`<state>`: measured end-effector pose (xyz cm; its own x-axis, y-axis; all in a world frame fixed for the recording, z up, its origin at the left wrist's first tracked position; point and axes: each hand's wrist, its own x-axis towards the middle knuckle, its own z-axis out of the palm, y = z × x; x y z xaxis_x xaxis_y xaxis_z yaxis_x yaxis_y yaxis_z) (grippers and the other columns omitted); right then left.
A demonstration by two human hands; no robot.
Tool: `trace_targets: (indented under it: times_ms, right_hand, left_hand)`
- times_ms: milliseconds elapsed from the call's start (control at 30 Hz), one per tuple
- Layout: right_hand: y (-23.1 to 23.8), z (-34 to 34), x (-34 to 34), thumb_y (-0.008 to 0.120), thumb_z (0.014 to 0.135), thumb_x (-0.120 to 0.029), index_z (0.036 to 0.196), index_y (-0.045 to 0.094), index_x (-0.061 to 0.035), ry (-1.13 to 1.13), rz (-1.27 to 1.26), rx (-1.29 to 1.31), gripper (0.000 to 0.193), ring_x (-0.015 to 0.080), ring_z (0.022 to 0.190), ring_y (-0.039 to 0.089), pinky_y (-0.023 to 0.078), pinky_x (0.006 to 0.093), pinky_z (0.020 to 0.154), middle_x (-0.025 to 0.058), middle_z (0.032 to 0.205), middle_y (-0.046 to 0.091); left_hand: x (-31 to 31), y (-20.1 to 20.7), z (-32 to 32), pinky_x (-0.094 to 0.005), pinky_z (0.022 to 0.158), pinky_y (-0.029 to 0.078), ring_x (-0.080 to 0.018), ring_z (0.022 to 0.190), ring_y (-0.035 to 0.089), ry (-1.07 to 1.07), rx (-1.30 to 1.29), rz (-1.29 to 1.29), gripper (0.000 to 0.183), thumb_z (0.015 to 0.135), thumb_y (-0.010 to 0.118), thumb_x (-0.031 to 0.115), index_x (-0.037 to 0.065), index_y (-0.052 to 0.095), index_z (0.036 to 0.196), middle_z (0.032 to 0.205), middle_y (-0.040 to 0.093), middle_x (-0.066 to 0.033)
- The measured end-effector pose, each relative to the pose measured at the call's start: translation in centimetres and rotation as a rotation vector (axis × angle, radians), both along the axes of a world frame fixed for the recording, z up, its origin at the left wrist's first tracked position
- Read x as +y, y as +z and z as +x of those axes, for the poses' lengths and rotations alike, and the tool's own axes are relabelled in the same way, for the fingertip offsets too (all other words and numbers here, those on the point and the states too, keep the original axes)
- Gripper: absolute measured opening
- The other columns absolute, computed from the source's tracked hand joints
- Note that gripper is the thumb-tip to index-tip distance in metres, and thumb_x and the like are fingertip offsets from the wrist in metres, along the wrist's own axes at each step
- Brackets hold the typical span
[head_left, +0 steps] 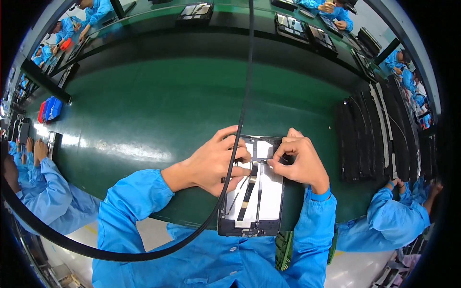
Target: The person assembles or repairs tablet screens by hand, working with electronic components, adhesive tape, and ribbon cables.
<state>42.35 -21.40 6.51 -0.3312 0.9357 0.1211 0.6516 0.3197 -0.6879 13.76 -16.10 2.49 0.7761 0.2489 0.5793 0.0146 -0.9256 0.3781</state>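
Note:
An opened tablet (270,185) lies in front of me near the table edge, its inside facing up. It has a black frame, white panels and a dark ribbon cable (248,196) running down the middle. My left hand (218,161) rests over its upper left part with the fingers curled in; what is under the fingertips is hidden. At the upper right edge of the tablet, my right hand (300,161) has thumb and forefinger pinched together. Whatever sits between those fingertips is too small to make out.
A thick black cable (247,81) hangs across the view, passing before my left hand. On the green table (158,96), a stack of black tablet-like parts (374,134) stands right, and blue and red bins (52,109) sit left. Co-workers in blue sit on both sides.

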Motion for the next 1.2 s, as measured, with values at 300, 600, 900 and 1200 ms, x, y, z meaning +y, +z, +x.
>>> trace_targets:
  times_ms: [300, 600, 900, 1200]
  right_hand:
    - [-1.1, 3.3, 0.3, 0.090, 0.082, -0.014, 0.074, 0.077, -0.0001, -0.035, -0.470, 0.222, 0.021, 0.0067, 0.054, 0.037, 0.028, 0.0323, 0.053, -0.0037, 0.054, 0.045]
    - [-3.7, 4.5, 0.5, 0.087, 0.084, -0.012, 0.073, 0.072, -0.0016, 0.046, -0.505, 0.442, 0.022, 0.0038, 0.061, 0.044, 0.034, 0.0276, 0.058, -0.0067, 0.063, 0.055]
    - [-4.3, 5.0, 0.7, 0.087, 0.085, -0.010, 0.075, 0.073, -0.0021, 0.081, -0.544, 0.458, 0.019, 0.0017, 0.064, 0.049, 0.039, 0.0245, 0.060, -0.0072, 0.066, 0.060]
    - [-4.3, 5.4, 1.0, 0.087, 0.086, -0.009, 0.075, 0.072, -0.0021, 0.106, -0.607, 0.497, 0.020, 0.0014, 0.063, 0.051, 0.040, 0.0242, 0.059, -0.0064, 0.066, 0.061]
  left_hand:
    - [-3.6, 0.9, 1.8, -0.0465, 0.095, 0.044, -0.0311, 0.104, 0.060, -0.121, 0.112, -0.244, 0.052, 0.093, 0.065, 0.023, 0.020, 0.079, 0.143, 0.118, 0.069, -0.0093]
    - [-5.7, 0.3, 3.0, -0.0477, 0.094, 0.050, -0.0330, 0.110, 0.066, 0.130, 0.108, -0.050, 0.029, 0.089, 0.070, 0.018, 0.008, 0.085, 0.112, 0.128, 0.075, -0.0130]
    - [-6.1, 1.3, 3.6, -0.0483, 0.095, 0.049, -0.0353, 0.111, 0.066, 0.149, 0.172, -0.141, 0.018, 0.087, 0.076, 0.021, 0.003, 0.070, 0.089, 0.138, 0.070, -0.0176]
    - [-6.4, 1.1, 4.5, -0.0493, 0.098, 0.048, -0.0341, 0.109, 0.062, 0.179, 0.262, -0.140, 0.028, 0.088, 0.080, 0.031, 0.007, 0.066, 0.092, 0.146, 0.068, -0.0152]
